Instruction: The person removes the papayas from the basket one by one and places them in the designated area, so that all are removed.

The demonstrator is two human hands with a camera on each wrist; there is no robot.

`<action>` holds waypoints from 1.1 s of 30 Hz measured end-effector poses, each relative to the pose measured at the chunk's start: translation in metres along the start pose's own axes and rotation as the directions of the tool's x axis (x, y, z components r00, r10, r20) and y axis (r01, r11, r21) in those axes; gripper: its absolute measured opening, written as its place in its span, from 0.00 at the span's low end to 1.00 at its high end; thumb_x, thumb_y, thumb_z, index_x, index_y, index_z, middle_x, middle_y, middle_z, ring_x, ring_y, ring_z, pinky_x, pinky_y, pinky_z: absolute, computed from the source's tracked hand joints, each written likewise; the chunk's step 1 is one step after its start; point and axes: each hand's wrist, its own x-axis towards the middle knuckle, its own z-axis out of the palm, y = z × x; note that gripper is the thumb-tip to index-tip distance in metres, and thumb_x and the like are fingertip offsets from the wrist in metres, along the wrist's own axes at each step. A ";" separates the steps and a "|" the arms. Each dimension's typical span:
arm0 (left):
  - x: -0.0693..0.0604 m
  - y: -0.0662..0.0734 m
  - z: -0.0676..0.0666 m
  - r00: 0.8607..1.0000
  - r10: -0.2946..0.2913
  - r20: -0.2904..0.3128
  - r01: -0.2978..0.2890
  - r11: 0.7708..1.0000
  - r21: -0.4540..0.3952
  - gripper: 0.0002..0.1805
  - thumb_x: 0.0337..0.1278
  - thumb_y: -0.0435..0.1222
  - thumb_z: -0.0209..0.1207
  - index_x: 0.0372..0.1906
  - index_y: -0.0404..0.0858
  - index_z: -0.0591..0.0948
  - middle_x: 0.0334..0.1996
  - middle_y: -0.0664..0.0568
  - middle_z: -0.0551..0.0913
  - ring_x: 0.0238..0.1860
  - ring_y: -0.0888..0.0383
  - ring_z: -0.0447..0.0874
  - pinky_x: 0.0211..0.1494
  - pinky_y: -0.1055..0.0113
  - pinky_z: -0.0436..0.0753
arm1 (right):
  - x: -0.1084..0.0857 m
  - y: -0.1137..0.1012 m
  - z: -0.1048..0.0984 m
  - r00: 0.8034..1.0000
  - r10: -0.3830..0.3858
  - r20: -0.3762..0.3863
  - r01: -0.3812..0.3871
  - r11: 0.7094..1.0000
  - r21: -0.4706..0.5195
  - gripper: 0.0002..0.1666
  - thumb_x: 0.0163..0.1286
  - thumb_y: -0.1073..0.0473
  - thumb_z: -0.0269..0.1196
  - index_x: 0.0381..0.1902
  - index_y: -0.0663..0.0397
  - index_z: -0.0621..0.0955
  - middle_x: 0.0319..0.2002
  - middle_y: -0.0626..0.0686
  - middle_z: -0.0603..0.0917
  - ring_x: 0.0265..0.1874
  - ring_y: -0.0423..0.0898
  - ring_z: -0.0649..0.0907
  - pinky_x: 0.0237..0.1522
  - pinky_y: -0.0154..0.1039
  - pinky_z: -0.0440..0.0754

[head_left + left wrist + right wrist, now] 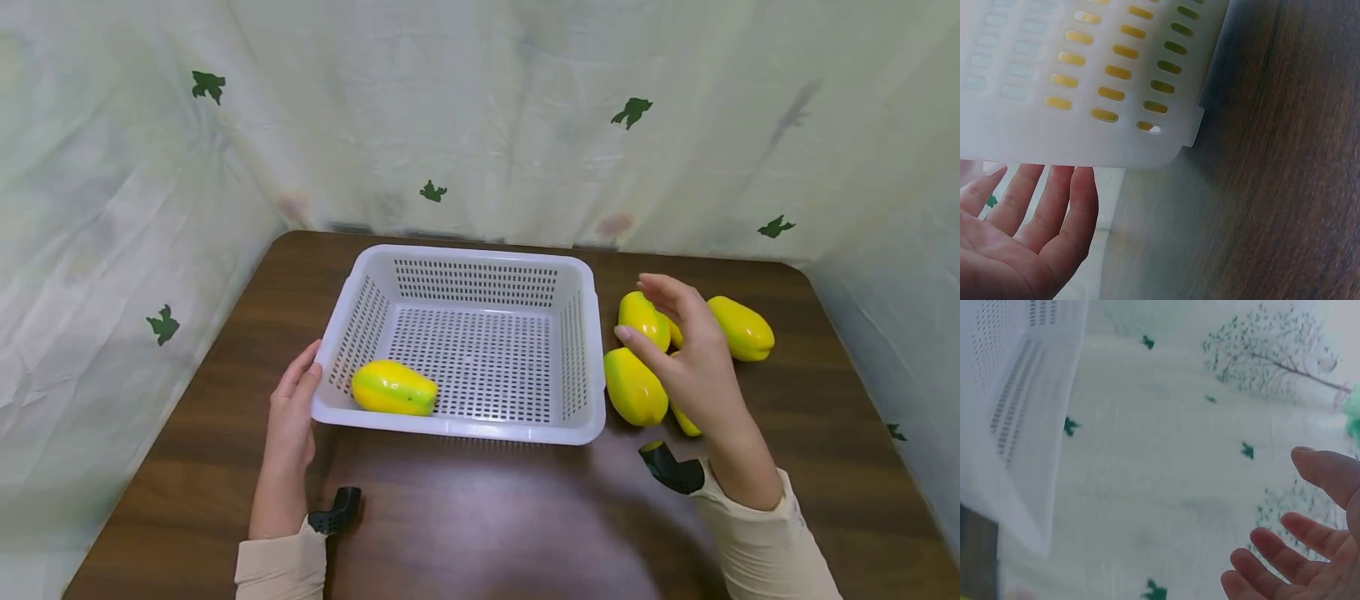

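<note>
A white perforated plastic basket (480, 367) stands on the table in the head view, with one yellow-green papaya (393, 388) lying in its front left corner. My left hand (291, 417) holds the basket's left rim near that corner; its fingertips are partly hidden at the edge in the left wrist view. Over a group of several papayas (636, 387) right of the basket, my right hand (693, 358) hovers with thumb and fingers spread apart. Nothing lies between its fingers in the right wrist view. That hand partly covers some papayas.
The dark brown wooden table (480, 517) carries everything. One papaya (741, 329) lies farthest right. A pale curtain (510, 125) with green leaf shapes surrounds the back and sides. Black camera mounts sit at both wrists.
</note>
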 end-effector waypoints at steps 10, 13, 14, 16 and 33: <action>0.006 0.000 0.010 1.000 0.021 0.020 -0.021 1.000 -0.009 0.26 0.61 0.49 0.49 0.64 0.51 0.65 0.62 0.52 0.64 0.56 0.51 0.67 0.45 0.67 0.76 | 0.038 -0.026 0.036 0.971 -0.151 0.186 0.146 0.989 0.037 0.33 0.56 0.59 0.66 0.59 0.57 0.68 0.55 0.52 0.72 0.54 0.46 0.71 0.55 0.44 0.67; 0.005 0.001 0.007 1.000 0.018 0.013 -0.018 1.000 0.000 0.26 0.61 0.49 0.49 0.64 0.50 0.65 0.62 0.52 0.64 0.56 0.51 0.67 0.46 0.67 0.75 | 0.050 -0.034 0.056 0.939 -0.199 0.281 0.179 0.979 0.096 0.32 0.57 0.56 0.65 0.59 0.56 0.68 0.54 0.51 0.73 0.53 0.45 0.71 0.55 0.42 0.67; 0.004 0.001 0.006 1.000 0.016 0.015 -0.016 1.000 -0.002 0.26 0.62 0.49 0.48 0.65 0.50 0.65 0.63 0.52 0.63 0.56 0.51 0.67 0.46 0.67 0.75 | 0.054 -0.035 0.064 0.925 -0.210 0.317 0.183 0.977 0.113 0.32 0.57 0.55 0.65 0.59 0.56 0.68 0.54 0.51 0.73 0.53 0.45 0.72 0.55 0.40 0.68; 0.001 0.002 0.003 1.000 0.008 0.016 -0.008 1.000 -0.008 0.27 0.62 0.49 0.48 0.65 0.49 0.64 0.63 0.51 0.63 0.56 0.51 0.66 0.46 0.67 0.75 | 0.062 -0.037 0.079 0.893 -0.214 0.397 0.175 0.976 0.132 0.33 0.58 0.53 0.64 0.59 0.56 0.68 0.54 0.50 0.73 0.52 0.44 0.72 0.54 0.38 0.68; -0.004 0.001 0.001 1.000 0.018 0.010 -0.018 1.000 0.008 0.26 0.62 0.49 0.48 0.65 0.50 0.65 0.62 0.51 0.63 0.56 0.50 0.66 0.44 0.69 0.76 | 0.075 -0.017 0.202 0.538 -0.053 0.841 -0.045 0.995 0.092 0.35 0.57 0.48 0.64 0.60 0.49 0.66 0.53 0.52 0.73 0.50 0.50 0.73 0.47 0.39 0.74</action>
